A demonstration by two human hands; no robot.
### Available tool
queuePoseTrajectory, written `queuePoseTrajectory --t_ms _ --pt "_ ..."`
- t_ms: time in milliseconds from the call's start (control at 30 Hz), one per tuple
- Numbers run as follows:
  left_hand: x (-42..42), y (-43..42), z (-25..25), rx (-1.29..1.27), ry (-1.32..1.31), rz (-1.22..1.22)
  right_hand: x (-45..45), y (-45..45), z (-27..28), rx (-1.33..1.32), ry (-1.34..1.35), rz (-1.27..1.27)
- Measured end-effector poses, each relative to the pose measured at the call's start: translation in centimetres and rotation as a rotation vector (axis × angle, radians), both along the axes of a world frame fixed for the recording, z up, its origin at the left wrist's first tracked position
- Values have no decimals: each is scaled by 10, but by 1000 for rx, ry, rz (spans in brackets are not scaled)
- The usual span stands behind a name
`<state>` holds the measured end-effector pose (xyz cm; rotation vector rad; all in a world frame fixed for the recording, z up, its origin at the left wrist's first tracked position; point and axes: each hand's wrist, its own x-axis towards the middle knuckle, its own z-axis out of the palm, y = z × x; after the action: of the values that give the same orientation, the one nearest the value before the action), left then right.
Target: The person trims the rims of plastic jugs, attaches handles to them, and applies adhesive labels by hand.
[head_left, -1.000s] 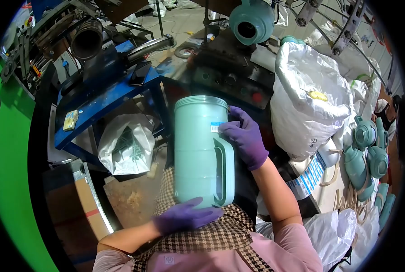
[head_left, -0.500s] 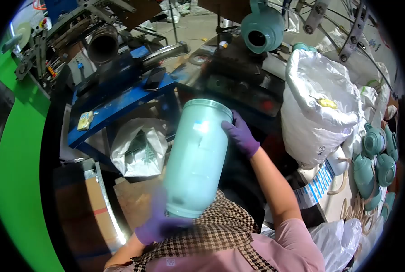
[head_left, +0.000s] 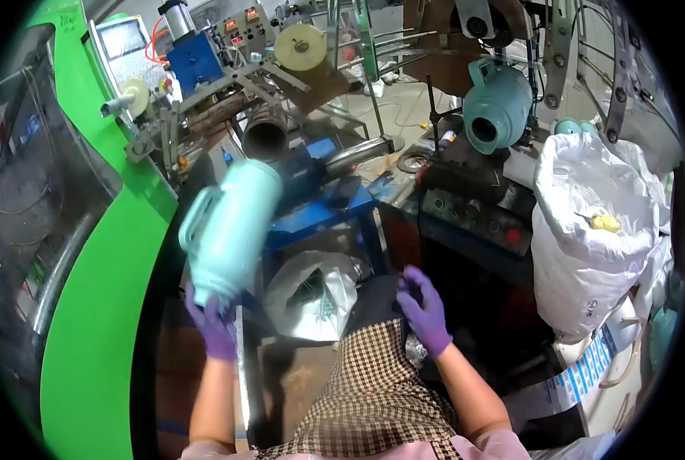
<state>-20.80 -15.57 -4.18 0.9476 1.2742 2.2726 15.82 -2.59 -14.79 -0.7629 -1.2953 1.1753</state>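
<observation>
One green machine frame (head_left: 90, 345), biggest thing in sight, runs down the left of the blue table (head_left: 304, 222); more of it shows than a second ago, as my view has swung left. The table itself has slid toward mid-view with that swing. Tall white sack (head_left: 580, 268) well to the table's right, now nearer the edge of my view. Smaller white bag (head_left: 293, 307), mouth open, beneath the table's near edge, as before.

Mint-green jug (head_left: 239, 222): raised, tilted, in front of the table's left end and hiding part of it. Earlier it was upright before me, right of the table, with both hands on it. Its handle (head_left: 197, 218) then showed on the right; now it juts out on the left. Blurred, so I cannot make out the finish of its lower end.

Second jug (head_left: 499, 107) beyond the table to the right, mouth toward me, in its same spot.

Left hand (head_left: 216, 326), purple glove, near side of the table's left end: closed around the jug's lower end, carrying it alone. Right hand (head_left: 427, 314), same glove, near side and right of the table: has come off the jug, fingers loosely bent and parted.

Yellow lump (head_left: 605, 223), far right of the table, in the sack.
</observation>
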Motion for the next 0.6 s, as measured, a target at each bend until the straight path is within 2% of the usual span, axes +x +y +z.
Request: queuePoseTrajectory --t_ms 67,100,133,167,200,267,300,333,367,400,467,567,600 --pt "-22 50 36 22 136 59 8 -30 -24 -90 -15 -2" --pt "-38 80 44 18 440 112 11 -41 -33 -156 -28 10" --pt "-46 110 56 21 872 231 12 -53 -45 -222 -45 23" --pt "-55 140 67 100 1257 408 8 -59 -76 -183 -51 11" --pt "-22 157 93 -46 1360 433 2 -59 -103 -145 -57 -1" --pt "-17 228 105 -64 1526 456 2 -71 -134 -247 -150 52" --pt "-6 247 115 -279 1593 436 1 -79 -141 -285 -163 74" --pt "-1 272 117 -350 1616 525 1 -81 -143 -319 -173 89" --pt "-6 294 120 -380 1598 535 4 -84 -134 -237 -220 107" --pt "-16 315 123 -407 1579 543 4 -82 -149 -169 -243 102" --pt "-65 353 119 -372 1744 502 9 -75 -174 -153 -280 132" --pt "-53 340 145 -493 1911 428 12 -66 -199 -273 -276 151" --pt "-58 339 146 -491 1946 419 16 -70 -183 -283 -307 114"
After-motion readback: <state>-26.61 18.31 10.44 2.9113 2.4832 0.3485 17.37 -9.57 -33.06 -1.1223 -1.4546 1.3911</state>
